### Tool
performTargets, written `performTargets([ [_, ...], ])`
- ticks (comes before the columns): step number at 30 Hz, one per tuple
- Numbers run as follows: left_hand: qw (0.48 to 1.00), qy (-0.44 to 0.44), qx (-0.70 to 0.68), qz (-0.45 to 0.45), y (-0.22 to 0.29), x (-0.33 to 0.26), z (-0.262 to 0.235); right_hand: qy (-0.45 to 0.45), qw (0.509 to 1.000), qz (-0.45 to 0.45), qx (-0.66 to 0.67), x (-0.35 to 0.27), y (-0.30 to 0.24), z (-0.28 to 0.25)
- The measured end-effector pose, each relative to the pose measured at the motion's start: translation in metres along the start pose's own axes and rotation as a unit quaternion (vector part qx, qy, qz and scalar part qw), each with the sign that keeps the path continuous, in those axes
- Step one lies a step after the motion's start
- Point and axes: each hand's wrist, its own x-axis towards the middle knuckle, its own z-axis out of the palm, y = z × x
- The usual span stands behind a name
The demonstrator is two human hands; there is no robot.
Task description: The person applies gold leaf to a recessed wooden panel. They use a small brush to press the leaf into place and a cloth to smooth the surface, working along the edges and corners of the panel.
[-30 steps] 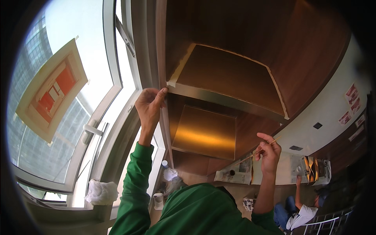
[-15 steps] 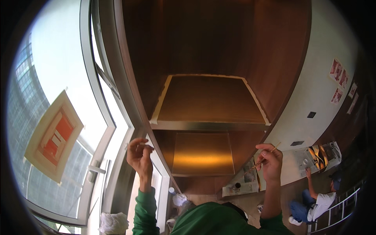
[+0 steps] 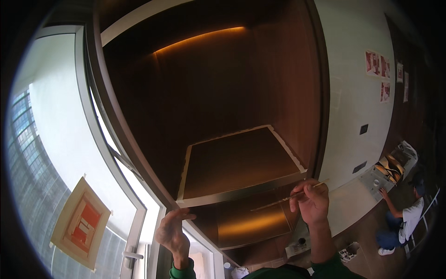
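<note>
My right hand (image 3: pixel 310 202) is closed round the handle of a thin, long brush (image 3: pixel 272 204). The brush's narrow end points left, just below the front edge of a dark brown shelf (image 3: pixel 241 162). Pale masking tape (image 3: pixel 185 174) borders the shelf's top surface. My left hand (image 3: pixel 174 235) is by the shelf's front left corner, its fingers bent and drawn together; what they hold, if anything, is hidden. Beneath the shelf, a lower panel (image 3: pixel 255 225) shows a band of warm light.
Left of the cabinet stands an open window (image 3: pixel 125 158) with a handle (image 3: pixel 133 255) and a taped-up picture (image 3: pixel 81 228). At right, another person (image 3: pixel 404 218) reaches toward a paper-covered surface (image 3: pixel 371 183). A dark cup (image 3: pixel 302 242) sits low near my right forearm.
The view has tilted and swung, bringing a light strip high in the cabinet into sight. My right hand has brought the brush toward the shelf's front edge; my left is near its left corner.
</note>
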Motion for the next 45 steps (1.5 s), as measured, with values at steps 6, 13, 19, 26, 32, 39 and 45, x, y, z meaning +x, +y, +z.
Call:
performTargets([
  [6,1.000,-0.001,0.007,-0.001,0.000,0.013,0.025,0.012,0.999,-0.036,-0.010,0.002,0.003,0.001],
  [13,0.993,-0.084,-0.082,0.027,-0.024,0.045,0.049,0.037,0.993,-0.097,-0.061,0.008,0.000,0.016],
  [19,0.989,-0.126,-0.066,0.026,-0.046,0.064,0.066,0.046,0.958,-0.183,-0.217,0.029,-0.015,0.040],
  [26,0.979,-0.169,-0.098,0.052,-0.065,0.064,0.068,-0.018,0.847,-0.297,-0.440,0.107,-0.029,0.091],
  [32,0.961,-0.210,0.042,0.177,-0.064,0.068,0.062,-0.073,0.897,-0.239,-0.365,0.229,0.018,0.156],
  [39,0.945,-0.252,0.097,0.184,-0.071,0.065,0.061,-0.069,0.931,-0.187,-0.307,0.351,0.074,0.208],
  [45,0.959,-0.216,0.104,0.153,-0.074,0.062,0.060,-0.037,0.959,-0.147,-0.237,0.420,0.120,0.220],
])
